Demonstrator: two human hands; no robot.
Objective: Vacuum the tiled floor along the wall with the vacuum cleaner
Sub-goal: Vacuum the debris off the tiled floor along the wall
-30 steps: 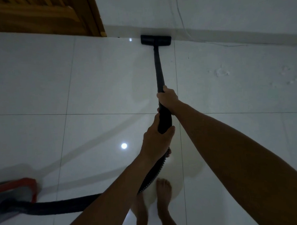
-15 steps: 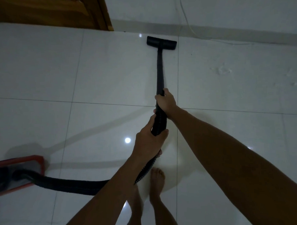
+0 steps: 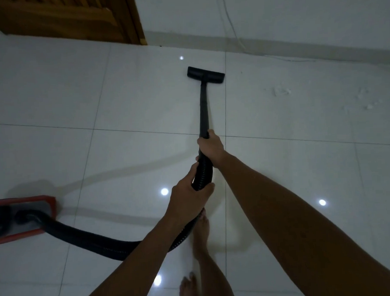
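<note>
A black vacuum wand [image 3: 204,107] runs up the middle of the view to a flat black floor nozzle [image 3: 205,74] lying on the glossy white tiled floor [image 3: 75,97], a short way out from the wall's skirting [image 3: 274,47]. My right hand [image 3: 212,146] grips the wand's lower end. My left hand [image 3: 188,196] is closed around the ribbed black hose [image 3: 86,238] just behind it. The hose curves left to the red vacuum body [image 3: 20,217] at the left edge.
A wooden door [image 3: 67,17] stands at the top left. A thin cable [image 3: 231,23] hangs down the white wall and trails along the skirting. Pale debris specks [image 3: 281,91] lie on the tiles to the right. My bare feet [image 3: 200,235] are beneath the hands.
The nozzle has been drawn back from the wall's base towards me. The view has shifted, showing more of the red vacuum body and hose at left.
</note>
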